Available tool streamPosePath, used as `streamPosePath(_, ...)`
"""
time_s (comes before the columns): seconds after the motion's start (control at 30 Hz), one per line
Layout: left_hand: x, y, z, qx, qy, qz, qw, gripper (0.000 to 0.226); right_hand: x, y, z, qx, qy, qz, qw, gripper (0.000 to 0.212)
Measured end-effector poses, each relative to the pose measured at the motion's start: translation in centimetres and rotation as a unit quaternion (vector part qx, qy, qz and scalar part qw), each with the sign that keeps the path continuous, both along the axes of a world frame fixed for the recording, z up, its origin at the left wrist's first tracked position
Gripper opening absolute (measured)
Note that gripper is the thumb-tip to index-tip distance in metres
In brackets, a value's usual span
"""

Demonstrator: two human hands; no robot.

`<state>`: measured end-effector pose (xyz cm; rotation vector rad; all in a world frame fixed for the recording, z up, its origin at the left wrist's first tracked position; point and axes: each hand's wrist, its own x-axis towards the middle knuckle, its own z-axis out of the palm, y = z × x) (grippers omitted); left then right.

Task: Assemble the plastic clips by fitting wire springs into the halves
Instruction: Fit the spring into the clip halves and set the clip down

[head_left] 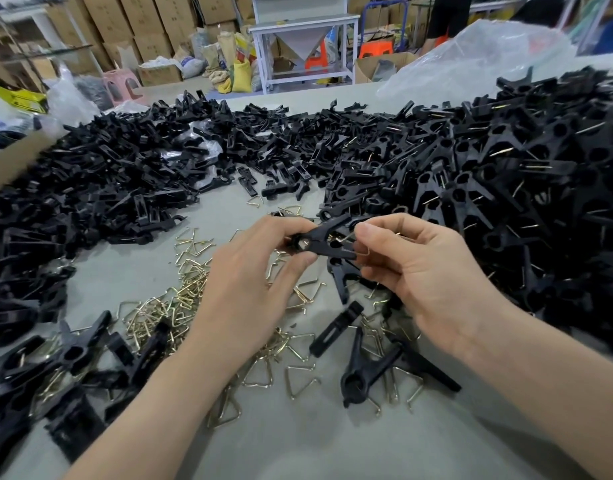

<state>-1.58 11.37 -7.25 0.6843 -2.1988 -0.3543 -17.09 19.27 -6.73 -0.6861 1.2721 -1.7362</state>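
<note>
Above the middle of the grey table I hold a black plastic clip, its two halves joined at the round pivot end. My left hand pinches the pivot end between thumb and fingers. My right hand pinches a brass wire spring at the clip's open tail end. Loose brass wire springs lie scattered on the table under and around both hands.
A big heap of loose black clip halves covers the left and back of the table. Assembled clips pile up on the right. One assembled clip lies near my right wrist. Clear plastic bags and cardboard boxes stand behind.
</note>
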Motion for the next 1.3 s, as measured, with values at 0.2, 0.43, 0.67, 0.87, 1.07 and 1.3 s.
streamPosePath(0.2, -0.2, 0.3, 0.0, -0.008, 0.002, -0.006, 1.000, 0.023, 0.0, 0.0, 0.2, -0.014, -0.022, -0.006, 1.000, 0.010)
streamPosePath(0.43, -0.3, 0.6, 0.0, -0.006, 0.004, -0.011, 1.000, 0.024, 0.4, -0.1, 0.1, -0.021, -0.025, 0.000, 0.999, 0.005)
streamPosePath(0.67, -0.4, 1.0, 0.4, -0.006, -0.003, -0.029, 1.000, 0.022, 0.4, 0.0, -0.1, -0.011, 0.021, -0.024, 0.999, 0.015)
streamPosePath(0.87, -0.3, 0.9, 0.3, 0.015, 0.020, -0.026, 0.999, 0.023, -0.6, 0.1, 0.7, -0.013, -0.079, 0.097, 0.992, 0.006)
streamPosePath(1.07, -0.7, 1.5, 0.4, 0.086, 0.071, -0.057, 0.992, 0.022, -0.8, 0.3, 0.9, -0.005, -0.150, 0.225, 0.963, 0.016)
streamPosePath(1.3, -0.8, 1.7, 0.4, 0.066, 0.070, -0.061, 0.993, 0.023, -0.4, 0.4, 1.0, 0.010, -0.121, 0.279, 0.953, 0.039)
